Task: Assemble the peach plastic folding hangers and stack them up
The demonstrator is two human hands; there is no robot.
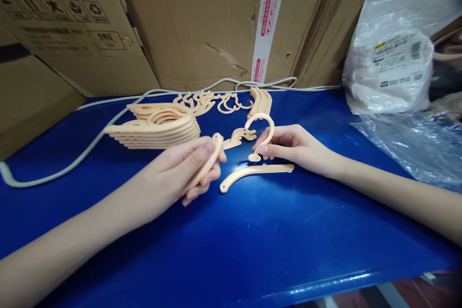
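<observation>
My left hand (pixel 191 166) is closed around a beige curved hanger arm (pixel 209 161), whose holed end sticks up past the thumb. Between the thumb and fingers of my right hand (pixel 283 144) is a beige hanger hook (pixel 269 130), its curve upward and its round base just above the table. Another hanger arm (pixel 256 170) lies on the blue table in front of the hook, apart from both hands. Behind the hands rests a beige animal-shaped piece (pixel 240 137), partly hidden by the left hand.
Stacked hanger pieces (pixel 155 130) sit at the left. Loose hooks (pixel 229 102) and more arms (pixel 260 101) lie at the back. A white cable (pixel 108 127) runs along the blue table (pixel 288 236). Cardboard boxes (pixel 209 19) stand behind, a plastic-wrapped roll (pixel 393 72) at the right.
</observation>
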